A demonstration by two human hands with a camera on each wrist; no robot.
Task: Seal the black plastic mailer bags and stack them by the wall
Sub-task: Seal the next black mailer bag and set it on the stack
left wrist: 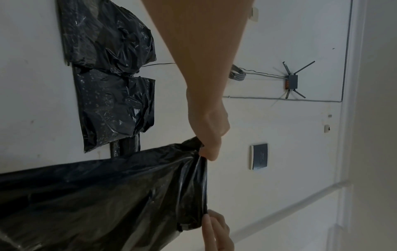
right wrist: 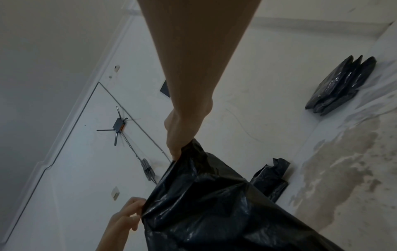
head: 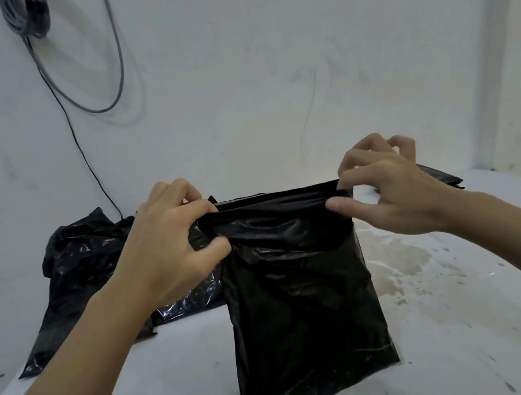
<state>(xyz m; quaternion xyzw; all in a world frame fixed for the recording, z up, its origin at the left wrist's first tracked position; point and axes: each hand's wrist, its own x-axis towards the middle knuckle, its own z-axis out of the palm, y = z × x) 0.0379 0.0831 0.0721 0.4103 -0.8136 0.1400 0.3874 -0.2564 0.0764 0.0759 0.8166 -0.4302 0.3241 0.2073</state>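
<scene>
Head view: mailer bag [head: 300,294] between hands (both pinching its top corners).

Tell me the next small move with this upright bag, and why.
Probably fold the top flap down and press it shut: the left hand and right hand each pinch a top corner of the mailer bag, stretched taut and apparently not yet sealed.

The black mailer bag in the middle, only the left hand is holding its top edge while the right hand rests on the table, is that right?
Not quite. In the head view both hands hold the mailer bag: the left hand grips one top corner and the right hand pinches the other.
</scene>
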